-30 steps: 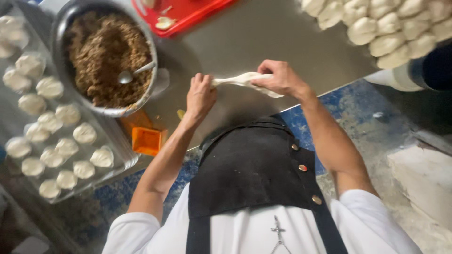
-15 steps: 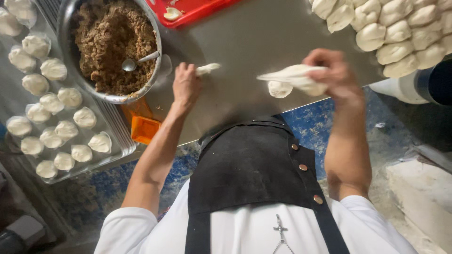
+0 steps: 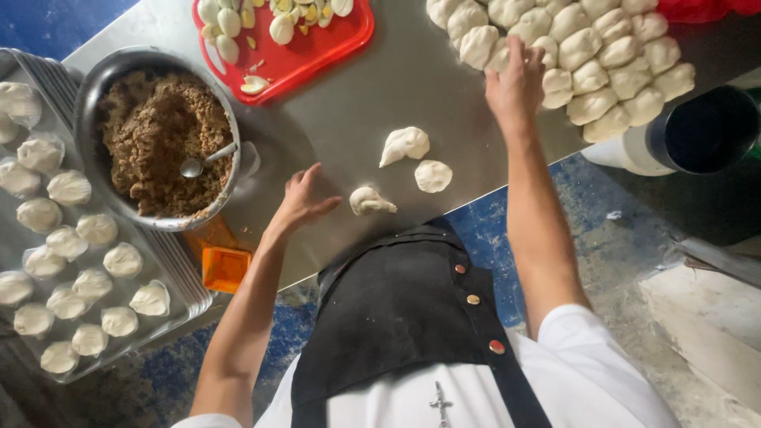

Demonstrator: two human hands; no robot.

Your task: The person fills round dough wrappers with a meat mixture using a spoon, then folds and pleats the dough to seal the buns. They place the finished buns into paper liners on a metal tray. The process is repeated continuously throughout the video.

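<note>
Three small pieces of dough [image 3: 406, 144] are laid close together on the bare steel table [image 3: 357, 103], just in front of the apron, where they are within easy reach of both hands. The left hand [image 3: 305, 198] is rested on the table beside the nearest piece [image 3: 369, 201], its fingers spread and empty, nothing being gripped. The right hand [image 3: 517, 83] is stretched out to the heap of dough portions [image 3: 602, 55] at the far side; its fingers are laid on the heap, but whether a portion is gripped cannot be told. A metal bowl of brown filling [image 3: 154, 139], with a spoon [image 3: 202, 162] left in it, is kept near the left hand. Beyond it a tray of filled buns [image 3: 75, 261] is set at the table's edge. A red tray of halved eggs [image 3: 285, 36] is placed farther back. No label or sign can be made out; a small orange box [image 3: 226, 268] is seen under the table edge.
</note>
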